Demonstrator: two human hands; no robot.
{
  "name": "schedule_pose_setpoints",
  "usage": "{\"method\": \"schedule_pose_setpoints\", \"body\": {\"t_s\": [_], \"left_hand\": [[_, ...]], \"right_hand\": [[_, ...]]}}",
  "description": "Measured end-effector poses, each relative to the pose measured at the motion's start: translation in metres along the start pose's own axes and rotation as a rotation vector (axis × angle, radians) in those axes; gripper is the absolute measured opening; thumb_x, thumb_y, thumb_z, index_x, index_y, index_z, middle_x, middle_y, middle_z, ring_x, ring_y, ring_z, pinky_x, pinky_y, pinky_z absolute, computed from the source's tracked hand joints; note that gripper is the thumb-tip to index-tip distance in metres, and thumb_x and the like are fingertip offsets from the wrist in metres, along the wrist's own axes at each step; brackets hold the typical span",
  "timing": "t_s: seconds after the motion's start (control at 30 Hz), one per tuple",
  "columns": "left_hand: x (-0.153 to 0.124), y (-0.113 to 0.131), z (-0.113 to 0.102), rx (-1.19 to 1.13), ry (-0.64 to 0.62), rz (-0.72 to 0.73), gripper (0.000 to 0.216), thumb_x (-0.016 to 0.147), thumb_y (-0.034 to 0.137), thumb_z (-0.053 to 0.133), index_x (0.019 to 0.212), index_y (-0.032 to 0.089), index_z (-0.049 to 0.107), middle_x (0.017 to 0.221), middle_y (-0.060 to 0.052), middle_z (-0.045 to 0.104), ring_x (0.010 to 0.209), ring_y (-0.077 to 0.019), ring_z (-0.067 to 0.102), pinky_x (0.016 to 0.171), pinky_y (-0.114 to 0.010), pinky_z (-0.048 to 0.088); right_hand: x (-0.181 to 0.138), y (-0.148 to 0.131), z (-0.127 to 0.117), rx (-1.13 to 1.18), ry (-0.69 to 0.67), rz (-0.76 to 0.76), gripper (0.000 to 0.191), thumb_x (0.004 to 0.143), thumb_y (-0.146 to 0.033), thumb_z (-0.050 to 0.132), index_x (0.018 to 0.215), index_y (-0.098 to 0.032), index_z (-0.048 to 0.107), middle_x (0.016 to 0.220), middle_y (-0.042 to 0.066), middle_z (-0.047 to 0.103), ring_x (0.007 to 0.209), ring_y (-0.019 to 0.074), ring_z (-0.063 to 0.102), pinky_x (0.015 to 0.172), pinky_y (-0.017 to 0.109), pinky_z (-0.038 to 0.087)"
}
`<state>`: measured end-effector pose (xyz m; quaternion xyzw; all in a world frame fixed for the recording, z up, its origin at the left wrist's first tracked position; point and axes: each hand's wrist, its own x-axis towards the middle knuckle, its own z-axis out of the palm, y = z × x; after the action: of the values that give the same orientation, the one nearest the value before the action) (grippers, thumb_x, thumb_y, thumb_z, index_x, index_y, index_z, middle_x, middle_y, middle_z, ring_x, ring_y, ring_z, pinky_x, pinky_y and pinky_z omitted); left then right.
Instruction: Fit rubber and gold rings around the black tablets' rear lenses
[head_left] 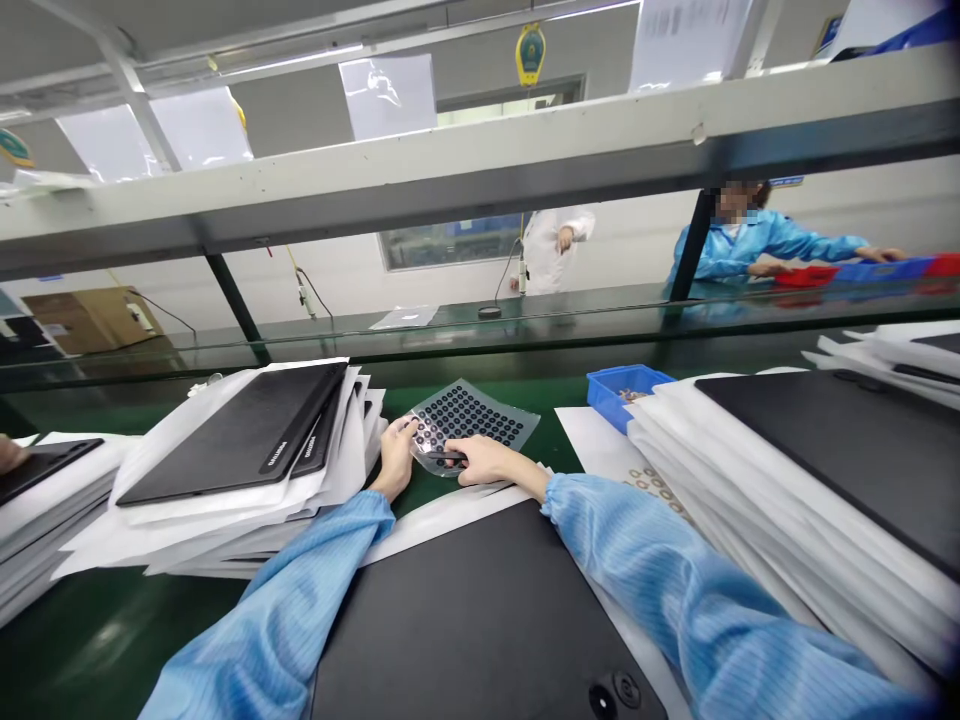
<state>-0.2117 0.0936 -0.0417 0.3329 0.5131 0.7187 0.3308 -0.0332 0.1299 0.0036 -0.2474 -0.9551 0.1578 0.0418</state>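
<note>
A clear sheet (480, 415) carrying several small black round pads lies on the green bench ahead of me. My left hand (395, 455) pinches its near left edge with the fingers closed. My right hand (480, 462) rests on the sheet's near edge, fingers closed round a thin dark tool (447, 456). Both arms wear light blue sleeves. A large black panel (480, 610) lies flat just in front of me, under my forearms, with round rubber feet at its near right corner.
A stack of black panels between white foam sheets (247, 450) sits left; a taller stack (817, 480) sits right. A blue bin (626, 390) stands behind the right stack. Another person's hand (9, 455) shows at far left. Across the line, people in blue (757, 245) and white (555, 245) work.
</note>
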Motion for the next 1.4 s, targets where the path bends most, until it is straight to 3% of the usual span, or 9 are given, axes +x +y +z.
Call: {"method": "schedule_pose_setpoints", "body": {"t_s": [0.1,0.23,0.33,0.43,0.57,0.77,0.9,1.13,1.4], "left_hand": [[-0.003,0.001,-0.001,0.039,-0.018,0.011,0.024,0.090,0.029,0.054,0.108,0.012,0.056,0.101,-0.006,0.059,0.082,-0.0152,0.060,0.070,-0.032,0.053],[-0.008,0.002,0.001,0.083,-0.068,0.008,0.024,0.090,0.029,0.055,0.106,0.012,0.057,0.101,-0.006,0.059,0.085,-0.0161,0.060,0.072,-0.033,0.053],[-0.011,0.001,0.004,0.122,-0.123,-0.017,0.020,0.089,0.029,0.055,0.100,0.012,0.059,0.096,-0.004,0.061,0.081,-0.0161,0.060,0.070,-0.031,0.053],[-0.014,0.001,0.009,0.168,-0.182,-0.052,0.020,0.089,0.029,0.056,0.099,0.012,0.058,0.092,-0.004,0.061,0.075,-0.0136,0.060,0.064,-0.028,0.052],[-0.016,0.003,0.013,0.198,-0.216,-0.086,0.023,0.091,0.031,0.053,0.102,0.012,0.057,0.089,-0.004,0.060,0.070,-0.0113,0.059,0.061,-0.026,0.052],[-0.019,0.012,0.014,0.172,-0.261,-0.146,0.030,0.091,0.037,0.051,0.106,0.012,0.057,0.097,-0.005,0.060,0.079,-0.0152,0.061,0.067,-0.031,0.053],[-0.023,0.017,0.012,0.159,-0.301,-0.132,0.027,0.093,0.035,0.048,0.101,0.013,0.060,0.099,-0.004,0.061,0.083,-0.0170,0.061,0.071,-0.030,0.053],[-0.023,0.017,0.007,0.158,-0.347,-0.091,0.024,0.092,0.035,0.050,0.093,0.013,0.061,0.092,-0.003,0.061,0.077,-0.0143,0.059,0.067,-0.027,0.052],[-0.023,0.011,0.005,0.120,-0.384,-0.042,0.025,0.091,0.035,0.052,0.097,0.012,0.058,0.087,-0.003,0.060,0.072,-0.0122,0.059,0.065,-0.028,0.051]], "right_hand": [[-0.001,0.004,0.002,-0.080,0.039,0.110,0.028,0.086,-0.033,0.056,0.107,-0.015,0.056,0.101,0.006,0.060,0.087,0.0173,0.058,0.077,0.036,0.048],[-0.006,0.019,-0.008,-0.163,0.077,0.170,0.029,0.089,-0.033,0.054,0.111,-0.015,0.055,0.110,0.008,0.058,0.097,0.0197,0.057,0.083,0.041,0.048],[-0.003,0.025,-0.025,-0.156,0.019,0.097,0.023,0.088,-0.033,0.056,0.100,-0.014,0.059,0.097,0.005,0.061,0.084,0.0155,0.059,0.075,0.035,0.050],[0.011,0.019,-0.035,-0.085,-0.011,-0.041,0.026,0.077,-0.038,0.066,0.087,-0.015,0.060,0.078,0.000,0.061,0.066,0.0116,0.056,0.060,0.026,0.046],[0.033,0.006,-0.022,0.033,0.126,-0.150,0.040,0.065,-0.045,0.072,0.086,-0.016,0.053,0.072,-0.001,0.058,0.064,0.0129,0.054,0.053,0.023,0.038],[0.042,0.009,0.006,0.171,0.271,-0.192,0.026,0.079,-0.036,0.063,0.088,-0.014,0.052,0.070,-0.003,0.055,0.061,0.0107,0.052,0.057,0.024,0.041],[0.040,0.014,0.008,0.202,0.300,-0.217,0.023,0.087,-0.035,0.055,0.085,-0.013,0.056,0.072,-0.002,0.055,0.062,0.0099,0.052,0.060,0.026,0.045],[0.036,0.009,0.005,0.284,0.343,-0.269,0.018,0.083,-0.030,0.062,0.081,-0.013,0.056,0.068,-0.003,0.055,0.064,0.0105,0.054,0.063,0.027,0.046],[0.036,0.009,0.004,0.435,0.348,-0.267,0.018,0.082,-0.027,0.062,0.073,-0.012,0.059,0.067,-0.002,0.059,0.063,0.0108,0.057,0.065,0.028,0.047]]}}
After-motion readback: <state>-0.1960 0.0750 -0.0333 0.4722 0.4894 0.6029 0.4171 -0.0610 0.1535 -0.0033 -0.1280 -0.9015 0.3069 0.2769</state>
